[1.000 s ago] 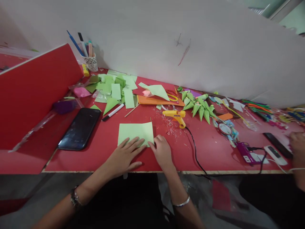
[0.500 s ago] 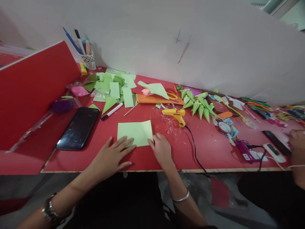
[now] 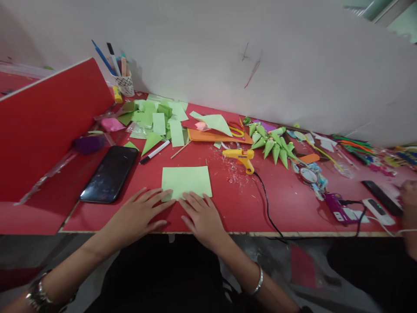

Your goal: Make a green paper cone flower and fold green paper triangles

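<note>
A light green paper rectangle (image 3: 187, 179) lies flat on the red table (image 3: 260, 213) in front of me. My left hand (image 3: 138, 214) rests with fingers spread, its fingertips on the paper's lower left corner. Fingers apart, my right hand (image 3: 203, 217) lies on the lower edge of the same sheet, right of my left hand. Neither hand grips anything. Beyond the paper to the right is a yellow glue gun (image 3: 241, 157) with a black cord. A white marker (image 3: 155, 152) with a black cap lies past the sheet's upper left corner.
A black phone (image 3: 110, 174) and a red board (image 3: 52, 130) are at left. Green paper pieces (image 3: 159, 124), scissors (image 3: 237, 131) and green paper cones (image 3: 270, 145) lie along the wall. Another person's hand (image 3: 408, 193) is at the right edge, near a purple power adapter (image 3: 339, 209).
My right hand has moved left from the paper's right corner to its lower edge, and its fingers have opened out. My left hand has shifted slightly left.
</note>
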Demonstrator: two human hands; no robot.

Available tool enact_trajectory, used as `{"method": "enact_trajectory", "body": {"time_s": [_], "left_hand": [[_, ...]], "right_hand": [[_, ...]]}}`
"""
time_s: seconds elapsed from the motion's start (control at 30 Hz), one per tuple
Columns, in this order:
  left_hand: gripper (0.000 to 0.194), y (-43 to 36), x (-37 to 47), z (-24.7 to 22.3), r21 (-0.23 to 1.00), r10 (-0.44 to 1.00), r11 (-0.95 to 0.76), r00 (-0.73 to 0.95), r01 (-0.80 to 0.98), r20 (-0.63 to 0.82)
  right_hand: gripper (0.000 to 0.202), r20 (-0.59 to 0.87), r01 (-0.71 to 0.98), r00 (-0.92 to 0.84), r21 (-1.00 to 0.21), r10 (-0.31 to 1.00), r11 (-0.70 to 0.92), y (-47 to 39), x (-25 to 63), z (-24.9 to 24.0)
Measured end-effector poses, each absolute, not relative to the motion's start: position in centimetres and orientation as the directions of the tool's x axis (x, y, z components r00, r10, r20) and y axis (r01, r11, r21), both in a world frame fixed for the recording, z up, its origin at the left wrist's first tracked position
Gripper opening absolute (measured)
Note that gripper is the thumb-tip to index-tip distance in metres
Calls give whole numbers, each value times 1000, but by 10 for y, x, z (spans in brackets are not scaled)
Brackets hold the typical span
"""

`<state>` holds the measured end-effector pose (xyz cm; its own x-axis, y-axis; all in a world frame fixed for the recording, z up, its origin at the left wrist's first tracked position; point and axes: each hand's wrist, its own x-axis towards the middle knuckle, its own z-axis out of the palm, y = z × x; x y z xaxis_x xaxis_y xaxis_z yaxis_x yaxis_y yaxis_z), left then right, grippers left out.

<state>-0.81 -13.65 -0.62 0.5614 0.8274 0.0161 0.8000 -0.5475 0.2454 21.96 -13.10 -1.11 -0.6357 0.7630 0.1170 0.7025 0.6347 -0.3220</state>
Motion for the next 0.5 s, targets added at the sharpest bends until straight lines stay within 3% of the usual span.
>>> {"method": "enact_trajectory", "body": {"time_s": [0.5], "left_hand": [[44,-137,-47,-7,252,800,-577,600,776,-14]], "right_hand": [[31,173,830,-416,-328,893,451,-121,282,-14]]}}
